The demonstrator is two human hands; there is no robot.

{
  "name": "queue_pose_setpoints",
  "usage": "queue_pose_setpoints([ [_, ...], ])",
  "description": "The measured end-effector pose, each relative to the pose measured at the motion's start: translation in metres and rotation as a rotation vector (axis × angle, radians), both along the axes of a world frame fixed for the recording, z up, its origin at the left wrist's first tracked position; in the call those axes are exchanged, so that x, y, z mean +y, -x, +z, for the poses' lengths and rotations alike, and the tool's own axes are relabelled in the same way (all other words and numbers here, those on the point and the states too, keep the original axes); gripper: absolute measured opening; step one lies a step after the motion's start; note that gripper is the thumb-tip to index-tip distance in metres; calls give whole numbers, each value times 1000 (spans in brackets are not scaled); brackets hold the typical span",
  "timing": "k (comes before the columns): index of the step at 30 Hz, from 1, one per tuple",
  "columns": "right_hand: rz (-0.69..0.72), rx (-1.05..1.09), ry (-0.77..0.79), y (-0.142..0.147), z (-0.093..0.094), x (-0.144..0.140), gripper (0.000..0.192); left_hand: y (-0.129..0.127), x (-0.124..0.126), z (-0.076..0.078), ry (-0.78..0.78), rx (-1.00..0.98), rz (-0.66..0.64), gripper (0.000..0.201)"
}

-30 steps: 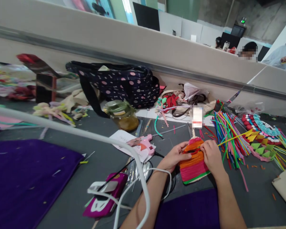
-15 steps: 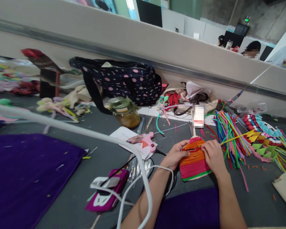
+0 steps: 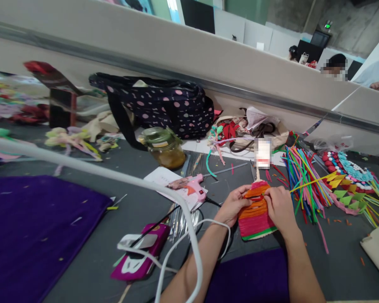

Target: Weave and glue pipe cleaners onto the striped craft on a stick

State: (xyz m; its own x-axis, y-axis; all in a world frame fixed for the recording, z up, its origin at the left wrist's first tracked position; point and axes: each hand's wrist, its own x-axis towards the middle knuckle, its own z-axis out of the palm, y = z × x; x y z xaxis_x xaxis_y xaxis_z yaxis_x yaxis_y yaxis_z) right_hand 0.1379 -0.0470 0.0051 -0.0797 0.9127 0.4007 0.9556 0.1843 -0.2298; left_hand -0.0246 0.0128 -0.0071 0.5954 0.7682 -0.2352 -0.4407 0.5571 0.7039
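Left hand (image 3: 231, 206): we steady the fan (image 3: 255, 210) from its 9 o'clock edge, fingers (image 3: 244, 194) curled shut on the orange band.
Right hand (image 3: 279, 207): we pinch the fan at its 3 o'clock side, thumb and forefinger closed narrow on a red strip near the top.
Fan: a small striped piece, orange above, pink below, green along the bottom edge, lying on the grey desk (image 3: 139, 210) between both our hands, its thin stick pointing to 12 o'clock.
Straws (image 3: 300, 181): a loose bundle in many colours, just beside the fan at 2 o'clock; one yellow straw runs from our right hand out toward 3 o'clock.
Glue gun (image 3: 192, 188): pink, resting on white paper at 9 o'clock of the fan, near our left hand but apart from it.
Jar (image 3: 164, 147): green-lidded, amber contents, farther off at 10 o'clock.
Bag (image 3: 164, 107): dark with pink dots, against the partition at 11 o'clock.
Cable (image 3: 113, 179): white, sweeping across the foreground and looping past our left forearm.
Cloth (image 3: 34, 227): purple, spread at 8 o'clock, well apart from the fan.
Wreath (image 3: 347, 176): beaded piece with yellow and green triangles, at 3 o'clock beyond the straws.
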Motion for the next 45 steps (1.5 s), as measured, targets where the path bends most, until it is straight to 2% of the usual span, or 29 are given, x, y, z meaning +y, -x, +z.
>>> queue_pose_setpoints([
  [9, -57, -13, -27, 11, 7, 0, 13, -4, -4, -2, -5, -36, 39, 49],
  [15, -131, 426, -43, 8, -9, 2, 8, -7, -6, -2, -11, -31, 50, 49],
  [18, -161, 526, -92, 10, -15, 3, 12, -8, -7, -2, 2, -31, 63, 47],
  [23, -42, 360, -212, 20, -8, 3, 20, -8, -6, -2, 22, -79, 87, 46],
  [27, 131, 244, -136, 26, 0, 1, 27, -7, -4, -4, 18, -118, 109, 45],
  [29, 169, 295, -129, 27, 2, -1, 28, -6, -3, -4, 23, -129, 108, 44],
  [31, 95, 446, -227, 23, 3, -2, 25, -5, -3, -2, 34, -142, 98, 44],
  [33, -85, 653, -371, 13, 2, -3, 18, -3, -2, 0, 50, -154, 75, 45],
  [35, -273, 873, -448, -6, 0, -4, 19, 0, -1, 2, 65, -159, 39, 46],
  [37, -360, 1080, -380, -30, -3, -5, 25, 4, 0, 4, 77, -163, -13, 48],
  [40, -327, 1314, -110, -58, -8, -8, 29, 8, 2, 5, 87, -190, -95, 47],
  [42, -242, 1414, 63, -61, -9, -10, 26, 10, 2, 5, 91, -217, -134, 47],
  [45, -87, 1468, 243, -44, -7, -10, 24, 9, 1, 3, 91, -234, -164, 48],
])
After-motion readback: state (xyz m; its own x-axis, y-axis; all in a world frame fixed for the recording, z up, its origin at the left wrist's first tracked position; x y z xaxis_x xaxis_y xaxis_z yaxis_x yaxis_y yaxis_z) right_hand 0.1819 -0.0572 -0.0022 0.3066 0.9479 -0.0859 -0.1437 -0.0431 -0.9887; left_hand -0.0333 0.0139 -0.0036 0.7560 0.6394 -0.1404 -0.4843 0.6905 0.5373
